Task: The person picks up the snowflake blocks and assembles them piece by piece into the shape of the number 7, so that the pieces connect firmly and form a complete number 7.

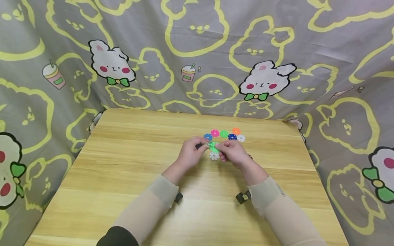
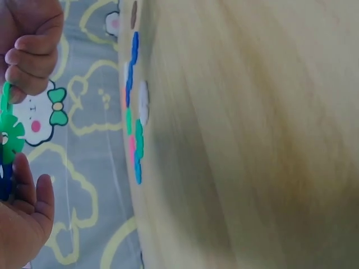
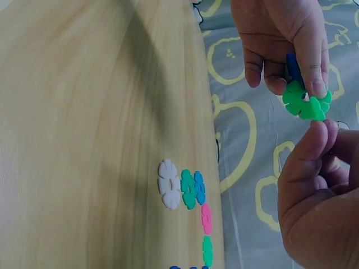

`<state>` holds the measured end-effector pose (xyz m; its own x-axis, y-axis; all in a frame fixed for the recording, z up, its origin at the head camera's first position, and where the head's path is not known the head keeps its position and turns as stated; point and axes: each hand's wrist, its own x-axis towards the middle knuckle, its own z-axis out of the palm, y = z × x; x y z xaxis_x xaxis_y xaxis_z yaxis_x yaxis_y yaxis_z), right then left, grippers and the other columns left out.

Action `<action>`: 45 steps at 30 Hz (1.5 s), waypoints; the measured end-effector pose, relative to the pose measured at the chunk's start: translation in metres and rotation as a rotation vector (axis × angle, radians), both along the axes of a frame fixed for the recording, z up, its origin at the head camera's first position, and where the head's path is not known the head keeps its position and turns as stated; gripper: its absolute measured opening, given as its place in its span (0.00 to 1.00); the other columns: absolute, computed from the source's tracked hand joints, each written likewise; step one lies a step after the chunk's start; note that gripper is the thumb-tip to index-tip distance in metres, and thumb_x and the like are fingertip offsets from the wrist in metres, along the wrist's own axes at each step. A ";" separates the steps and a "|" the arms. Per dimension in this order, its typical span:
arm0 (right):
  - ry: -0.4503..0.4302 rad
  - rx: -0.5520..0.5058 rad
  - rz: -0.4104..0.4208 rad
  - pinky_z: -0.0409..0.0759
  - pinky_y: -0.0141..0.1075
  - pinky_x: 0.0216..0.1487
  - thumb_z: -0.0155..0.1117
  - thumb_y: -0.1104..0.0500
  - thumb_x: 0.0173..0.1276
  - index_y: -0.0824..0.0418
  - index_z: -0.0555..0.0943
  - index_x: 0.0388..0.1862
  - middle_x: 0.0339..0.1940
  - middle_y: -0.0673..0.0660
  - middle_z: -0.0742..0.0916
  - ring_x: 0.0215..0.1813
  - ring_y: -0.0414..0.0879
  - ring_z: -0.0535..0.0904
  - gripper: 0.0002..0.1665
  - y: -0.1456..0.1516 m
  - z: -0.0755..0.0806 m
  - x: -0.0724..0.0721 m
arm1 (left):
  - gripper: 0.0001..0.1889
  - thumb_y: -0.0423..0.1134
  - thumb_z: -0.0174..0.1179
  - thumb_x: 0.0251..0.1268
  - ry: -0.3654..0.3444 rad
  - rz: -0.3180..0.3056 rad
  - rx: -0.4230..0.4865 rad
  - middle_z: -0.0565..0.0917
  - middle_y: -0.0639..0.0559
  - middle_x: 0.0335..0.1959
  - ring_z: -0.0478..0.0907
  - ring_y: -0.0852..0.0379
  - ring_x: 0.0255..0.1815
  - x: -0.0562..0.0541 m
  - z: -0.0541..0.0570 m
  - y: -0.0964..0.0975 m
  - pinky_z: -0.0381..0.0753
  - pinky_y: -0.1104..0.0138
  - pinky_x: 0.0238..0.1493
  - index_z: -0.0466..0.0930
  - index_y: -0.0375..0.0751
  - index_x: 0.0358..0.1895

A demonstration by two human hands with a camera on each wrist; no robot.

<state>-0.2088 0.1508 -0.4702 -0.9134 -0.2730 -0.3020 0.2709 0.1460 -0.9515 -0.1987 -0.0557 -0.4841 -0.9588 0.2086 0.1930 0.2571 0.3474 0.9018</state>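
Note:
Above the table, both hands meet at a small joined cluster of notched plastic discs. My left hand (image 1: 190, 152) pinches it between thumb and fingers, at a dark blue disc (image 3: 293, 66) and the green snowflake disc (image 3: 294, 101) beside it. Thumb and forefinger of my right hand (image 1: 235, 152) pinch a second green disc (image 3: 321, 107), which stands at an angle to the first and touches it. Whether the two green discs are fully slotted together, I cannot tell. Fingers partly cover the blue disc.
Loose discs lie on the wooden table (image 1: 123, 164) beyond and below the hands: white (image 1: 213, 156), light blue (image 1: 208, 137), pink (image 1: 214, 133), green (image 1: 224, 134), orange (image 1: 236, 131), dark blue (image 1: 232, 137) and another white disc (image 1: 241, 138). A patterned curtain (image 1: 212, 41) surrounds the table.

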 end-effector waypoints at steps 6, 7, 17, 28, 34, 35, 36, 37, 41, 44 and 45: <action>0.027 -0.008 0.007 0.83 0.30 0.26 0.61 0.63 0.82 0.65 0.85 0.32 0.20 0.52 0.82 0.21 0.39 0.77 0.15 -0.002 0.000 0.000 | 0.03 0.35 0.70 0.73 0.002 -0.017 -0.103 0.87 0.47 0.52 0.83 0.48 0.58 -0.004 0.009 -0.002 0.83 0.57 0.60 0.89 0.40 0.44; 0.027 -0.008 0.004 0.83 0.30 0.26 0.61 0.62 0.82 0.65 0.85 0.32 0.21 0.52 0.82 0.21 0.39 0.77 0.15 -0.002 0.000 0.000 | 0.03 0.35 0.70 0.73 0.004 -0.017 -0.116 0.87 0.48 0.53 0.82 0.48 0.59 -0.005 0.010 -0.002 0.83 0.56 0.61 0.89 0.40 0.43; 0.045 0.031 0.012 0.83 0.32 0.27 0.59 0.58 0.84 0.68 0.82 0.32 0.23 0.54 0.82 0.22 0.40 0.77 0.19 0.001 -0.002 -0.003 | 0.04 0.35 0.68 0.75 0.024 -0.028 -0.178 0.86 0.49 0.55 0.81 0.48 0.60 -0.010 0.015 -0.003 0.83 0.57 0.60 0.90 0.40 0.45; 0.085 0.119 -0.077 0.81 0.31 0.28 0.56 0.56 0.86 0.74 0.83 0.43 0.26 0.53 0.82 0.24 0.40 0.76 0.21 0.041 -0.015 -0.016 | 0.04 0.35 0.66 0.77 -0.002 0.017 -0.172 0.87 0.50 0.52 0.83 0.51 0.56 -0.012 0.010 -0.007 0.85 0.59 0.54 0.88 0.40 0.45; 0.125 0.299 -0.103 0.72 0.32 0.19 0.64 0.56 0.81 0.75 0.83 0.45 0.28 0.60 0.84 0.24 0.42 0.75 0.19 0.054 -0.018 -0.018 | 0.03 0.34 0.66 0.76 -0.020 0.022 -0.143 0.87 0.50 0.49 0.83 0.53 0.50 -0.010 0.009 -0.007 0.86 0.60 0.50 0.88 0.40 0.44; 0.139 0.335 -0.104 0.70 0.33 0.19 0.65 0.56 0.80 0.75 0.84 0.46 0.28 0.61 0.84 0.23 0.42 0.75 0.19 0.055 -0.020 -0.018 | 0.03 0.34 0.67 0.76 -0.022 0.023 -0.142 0.87 0.50 0.49 0.82 0.53 0.49 -0.010 0.008 -0.007 0.86 0.61 0.50 0.88 0.40 0.44; 0.157 0.374 -0.100 0.69 0.33 0.18 0.66 0.56 0.79 0.74 0.85 0.45 0.28 0.62 0.84 0.23 0.42 0.74 0.18 0.057 -0.021 -0.018 | 0.03 0.34 0.67 0.76 -0.024 0.024 -0.141 0.87 0.50 0.49 0.82 0.53 0.49 -0.010 0.008 -0.007 0.86 0.61 0.50 0.88 0.40 0.44; 0.179 0.408 -0.096 0.68 0.33 0.18 0.67 0.56 0.78 0.72 0.86 0.44 0.28 0.62 0.85 0.23 0.43 0.74 0.17 0.059 -0.023 -0.018 | 0.03 0.34 0.66 0.76 -0.025 0.025 -0.139 0.87 0.50 0.49 0.82 0.54 0.48 -0.010 0.008 -0.007 0.86 0.61 0.49 0.88 0.40 0.44; 0.295 0.522 -0.065 0.74 0.32 0.25 0.70 0.59 0.75 0.69 0.88 0.40 0.30 0.60 0.86 0.28 0.44 0.74 0.11 0.064 -0.031 -0.017 | 0.03 0.35 0.67 0.76 -0.023 0.031 -0.140 0.87 0.51 0.48 0.82 0.54 0.47 -0.009 0.009 -0.007 0.85 0.61 0.48 0.88 0.40 0.44; 0.339 0.584 -0.049 0.75 0.32 0.28 0.72 0.61 0.73 0.68 0.89 0.39 0.31 0.56 0.87 0.31 0.45 0.75 0.09 0.065 -0.035 -0.017 | 0.02 0.35 0.67 0.75 -0.023 0.031 -0.136 0.87 0.50 0.48 0.82 0.54 0.47 -0.009 0.009 -0.007 0.85 0.61 0.49 0.88 0.40 0.43; 0.338 0.595 -0.045 0.76 0.33 0.29 0.72 0.61 0.73 0.67 0.89 0.39 0.31 0.56 0.87 0.31 0.46 0.76 0.08 0.065 -0.036 -0.016 | 0.02 0.35 0.67 0.75 -0.023 0.030 -0.136 0.87 0.50 0.48 0.82 0.54 0.48 -0.009 0.009 -0.007 0.85 0.61 0.49 0.88 0.40 0.43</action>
